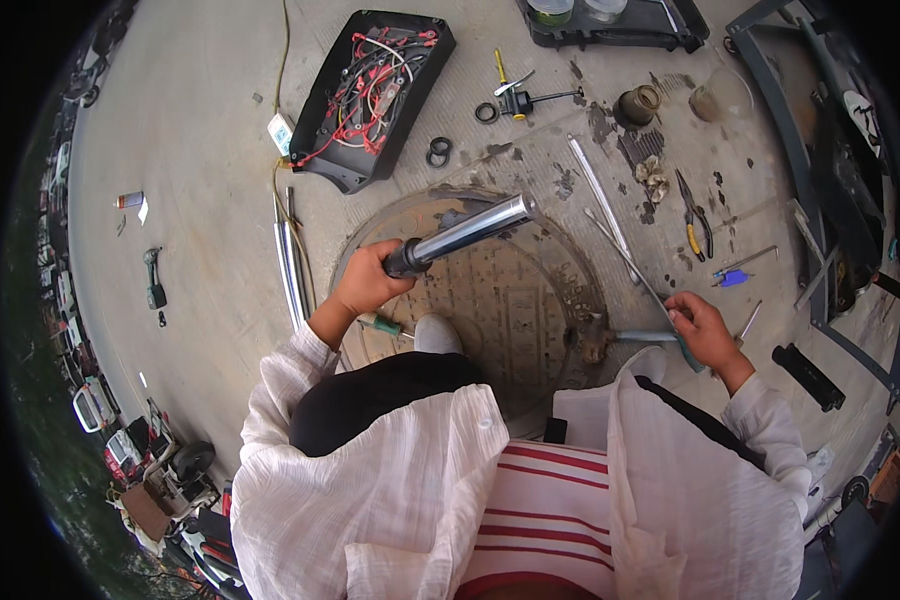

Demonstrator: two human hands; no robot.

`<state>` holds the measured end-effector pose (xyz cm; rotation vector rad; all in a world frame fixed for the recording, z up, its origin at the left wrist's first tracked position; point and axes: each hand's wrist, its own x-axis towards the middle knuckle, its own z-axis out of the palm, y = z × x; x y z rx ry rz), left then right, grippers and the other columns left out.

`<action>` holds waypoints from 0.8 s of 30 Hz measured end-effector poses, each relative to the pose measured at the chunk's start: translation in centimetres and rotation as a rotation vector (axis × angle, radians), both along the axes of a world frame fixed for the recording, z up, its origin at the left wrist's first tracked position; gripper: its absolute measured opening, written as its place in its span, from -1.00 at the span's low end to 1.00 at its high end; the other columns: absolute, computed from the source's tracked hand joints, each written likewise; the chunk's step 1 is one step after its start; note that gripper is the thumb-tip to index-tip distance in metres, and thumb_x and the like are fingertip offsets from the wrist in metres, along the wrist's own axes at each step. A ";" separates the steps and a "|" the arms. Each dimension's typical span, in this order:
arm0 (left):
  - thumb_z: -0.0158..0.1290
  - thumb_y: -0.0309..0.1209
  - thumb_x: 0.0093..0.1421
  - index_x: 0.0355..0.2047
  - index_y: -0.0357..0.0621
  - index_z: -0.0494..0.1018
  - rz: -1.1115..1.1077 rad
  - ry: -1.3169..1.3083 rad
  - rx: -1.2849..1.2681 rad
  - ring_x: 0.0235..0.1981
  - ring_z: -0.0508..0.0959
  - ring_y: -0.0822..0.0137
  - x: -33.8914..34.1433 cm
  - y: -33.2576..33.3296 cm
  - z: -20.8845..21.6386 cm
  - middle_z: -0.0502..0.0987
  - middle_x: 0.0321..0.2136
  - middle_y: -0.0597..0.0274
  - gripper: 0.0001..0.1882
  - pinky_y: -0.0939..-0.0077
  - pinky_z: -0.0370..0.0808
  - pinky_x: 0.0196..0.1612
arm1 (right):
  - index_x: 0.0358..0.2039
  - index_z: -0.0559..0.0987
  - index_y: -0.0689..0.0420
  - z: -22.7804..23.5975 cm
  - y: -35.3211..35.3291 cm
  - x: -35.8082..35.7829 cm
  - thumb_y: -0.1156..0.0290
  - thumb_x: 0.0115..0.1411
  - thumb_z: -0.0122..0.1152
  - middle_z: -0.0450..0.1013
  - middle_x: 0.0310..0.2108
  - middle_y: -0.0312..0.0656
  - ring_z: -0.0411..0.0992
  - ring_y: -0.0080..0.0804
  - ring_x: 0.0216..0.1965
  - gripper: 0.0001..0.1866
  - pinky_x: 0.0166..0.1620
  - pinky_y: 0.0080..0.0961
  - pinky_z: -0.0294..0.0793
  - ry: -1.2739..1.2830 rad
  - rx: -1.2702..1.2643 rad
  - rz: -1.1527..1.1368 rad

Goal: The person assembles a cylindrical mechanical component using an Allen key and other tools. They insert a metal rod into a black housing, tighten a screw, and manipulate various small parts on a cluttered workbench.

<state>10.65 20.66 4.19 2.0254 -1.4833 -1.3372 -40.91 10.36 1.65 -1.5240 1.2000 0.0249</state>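
My left hand (368,284) is wrapped round the black collar of a shiny chrome tube (478,229), which looks like a fork tube. The tube slants up to the right above a round manhole cover (530,330). In my right hand (705,328) is a long screwdriver (630,262); its thin shaft points up and left, and part of its green handle shows below my fingers. Beside that hand a hammer (594,338) lies on the cover's right edge. Another green-handled screwdriver (382,324) rests by my left shoe.
A black tray of wires (320,130) stands at the upper left. Chrome tubes (287,262) lie left of the cover. To the right are a metal rod (598,185), pliers (694,218), a brown jar (639,105) and a dark metal frame (785,140). A drill (153,280) lies far left.
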 end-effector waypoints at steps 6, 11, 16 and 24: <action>0.21 -0.65 -0.09 -0.25 -0.25 0.47 0.056 0.405 -0.065 -0.31 0.43 0.53 -2.3 -3.2 2.7 0.46 -0.36 0.37 -0.67 0.62 0.40 -0.21 | -0.17 0.46 0.26 0.1 -0.1 0.3 0.52 0.21 0.07 0.45 -0.31 -0.19 0.41 -0.50 -0.29 -0.82 -0.21 -0.56 0.40 -0.072 -0.025 -0.043; 0.27 -0.58 -0.08 -0.29 -0.23 0.43 -0.151 0.358 -0.196 -0.33 0.45 0.46 -3.9 -5.3 3.4 0.46 -0.38 0.32 -0.68 0.56 0.41 -0.22 | -0.19 0.46 0.26 -0.3 0.8 0.3 0.51 0.21 0.07 0.44 -0.33 -0.19 0.39 -0.52 -0.30 -0.83 -0.22 -0.56 0.39 -0.123 0.008 -0.109; 0.29 -0.61 -0.10 -0.37 -0.19 0.40 -0.275 0.285 -0.356 -0.38 0.45 0.36 -5.2 -5.7 3.1 0.44 -0.44 0.23 -0.69 0.49 0.41 -0.29 | -0.21 0.47 0.25 -0.6 1.5 0.0 0.50 0.21 0.07 0.43 -0.37 -0.21 0.36 -0.54 -0.35 -0.84 -0.26 -0.58 0.37 -0.156 -0.045 -0.073; 0.31 -0.51 -0.06 -0.33 -0.18 0.41 -0.229 0.294 -0.384 -0.38 0.47 0.36 -5.8 -4.5 2.7 0.47 -0.42 0.23 -0.68 0.46 0.42 -0.28 | -0.20 0.46 0.23 -0.3 1.4 0.4 0.50 0.22 0.07 0.43 -0.35 -0.26 0.36 -0.57 -0.32 -0.85 -0.22 -0.59 0.37 -0.134 0.016 -0.067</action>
